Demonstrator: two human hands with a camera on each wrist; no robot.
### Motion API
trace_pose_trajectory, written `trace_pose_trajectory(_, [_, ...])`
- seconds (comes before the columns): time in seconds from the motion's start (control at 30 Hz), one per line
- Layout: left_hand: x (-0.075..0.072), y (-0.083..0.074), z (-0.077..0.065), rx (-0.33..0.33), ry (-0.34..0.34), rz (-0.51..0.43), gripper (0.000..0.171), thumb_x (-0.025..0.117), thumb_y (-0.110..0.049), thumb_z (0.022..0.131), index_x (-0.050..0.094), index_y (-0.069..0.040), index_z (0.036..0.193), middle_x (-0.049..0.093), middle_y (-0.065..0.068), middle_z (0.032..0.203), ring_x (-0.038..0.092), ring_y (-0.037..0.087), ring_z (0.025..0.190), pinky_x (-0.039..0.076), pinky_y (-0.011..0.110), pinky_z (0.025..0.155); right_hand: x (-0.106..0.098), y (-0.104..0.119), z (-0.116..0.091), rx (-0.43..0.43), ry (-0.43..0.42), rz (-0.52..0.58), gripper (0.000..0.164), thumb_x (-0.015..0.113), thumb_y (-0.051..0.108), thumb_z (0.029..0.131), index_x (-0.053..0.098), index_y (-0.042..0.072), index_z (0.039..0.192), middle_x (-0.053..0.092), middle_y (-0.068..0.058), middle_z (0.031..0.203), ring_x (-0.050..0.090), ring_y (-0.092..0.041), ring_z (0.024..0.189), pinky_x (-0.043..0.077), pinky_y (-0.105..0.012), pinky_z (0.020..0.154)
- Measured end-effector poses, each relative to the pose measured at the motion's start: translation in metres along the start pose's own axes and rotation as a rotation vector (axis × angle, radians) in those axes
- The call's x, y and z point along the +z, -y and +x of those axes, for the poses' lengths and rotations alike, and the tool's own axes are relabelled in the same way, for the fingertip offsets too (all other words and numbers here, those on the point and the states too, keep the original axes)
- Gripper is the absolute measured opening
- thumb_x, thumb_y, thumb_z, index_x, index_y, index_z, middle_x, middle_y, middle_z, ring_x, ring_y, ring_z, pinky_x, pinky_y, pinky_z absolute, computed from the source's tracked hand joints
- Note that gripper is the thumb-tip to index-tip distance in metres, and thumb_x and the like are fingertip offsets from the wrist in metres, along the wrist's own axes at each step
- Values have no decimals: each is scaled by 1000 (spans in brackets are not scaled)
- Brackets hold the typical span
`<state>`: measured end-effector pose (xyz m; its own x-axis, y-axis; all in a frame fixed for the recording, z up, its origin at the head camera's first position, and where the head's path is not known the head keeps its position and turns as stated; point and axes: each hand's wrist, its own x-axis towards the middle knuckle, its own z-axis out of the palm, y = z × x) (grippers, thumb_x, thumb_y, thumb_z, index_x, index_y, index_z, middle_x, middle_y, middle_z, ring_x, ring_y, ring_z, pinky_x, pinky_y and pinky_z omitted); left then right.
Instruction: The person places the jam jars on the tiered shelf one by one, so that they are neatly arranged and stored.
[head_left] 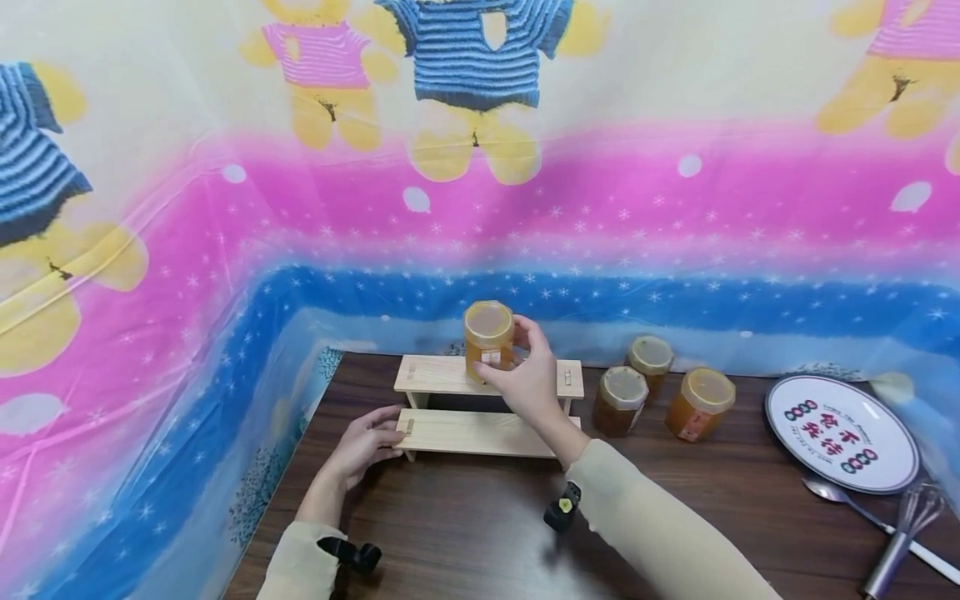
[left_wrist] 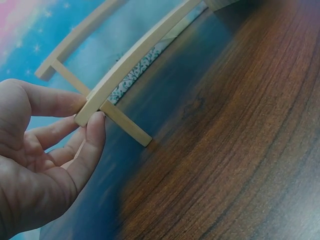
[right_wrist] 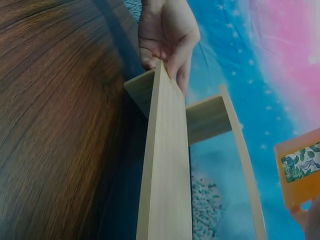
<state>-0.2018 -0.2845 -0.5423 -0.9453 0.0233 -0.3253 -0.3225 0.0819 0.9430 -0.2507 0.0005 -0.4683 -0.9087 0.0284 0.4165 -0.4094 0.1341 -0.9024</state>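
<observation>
A two-step wooden shelf (head_left: 480, 433) stands at the back of the dark table. My left hand (head_left: 366, 446) pinches the left end of its lower board (left_wrist: 117, 75) between thumb and fingers. A jar of amber honey (head_left: 489, 337) with a gold lid is held upright in my right hand (head_left: 534, 379), over the middle of the upper board (head_left: 435, 375). In the right wrist view, a gap shows between the jar (right_wrist: 295, 185) and that board. The fingers behind the jar are partly hidden.
Three more honey jars, one dark (head_left: 621, 402), one behind it (head_left: 651, 357) and one lighter (head_left: 701, 404), stand right of the shelf. Further right are a white plate (head_left: 840, 433) with red lettering, a spoon (head_left: 828, 490) and a whisk (head_left: 900, 542). A printed curtain (head_left: 600, 208) hangs behind the table.
</observation>
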Motion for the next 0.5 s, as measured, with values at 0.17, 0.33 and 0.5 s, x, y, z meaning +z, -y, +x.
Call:
trace_pose_trajectory(0.17, [3, 1, 0, 3, -3, -1, 61, 65, -2, 95, 46, 0, 153, 62, 24, 128, 68, 24, 97, 59, 33, 77, 15, 0, 4, 6, 24, 2, 79, 94, 14, 76, 53, 14, 143, 58, -3, 125, 56, -20, 117, 52, -44, 101])
trace_pose_trajectory(0.33, [4, 2, 0, 8, 6, 4, 62, 65, -2, 96, 44, 2, 154, 61, 24, 130, 68, 24, 98, 59, 32, 77, 29, -2, 5, 14, 33, -18, 80, 95, 14, 75, 53, 13, 143, 60, -3, 124, 56, -19, 118, 53, -43, 99])
trace_pose_trajectory(0.5, [3, 0, -1, -1, -5, -4, 62, 65, -1, 96, 44, 1, 154, 62, 23, 128, 68, 23, 96, 59, 32, 77, 44, -8, 5, 36, 55, -34, 80, 95, 16, 75, 53, 13, 144, 59, -2, 126, 56, -19, 120, 52, -39, 102])
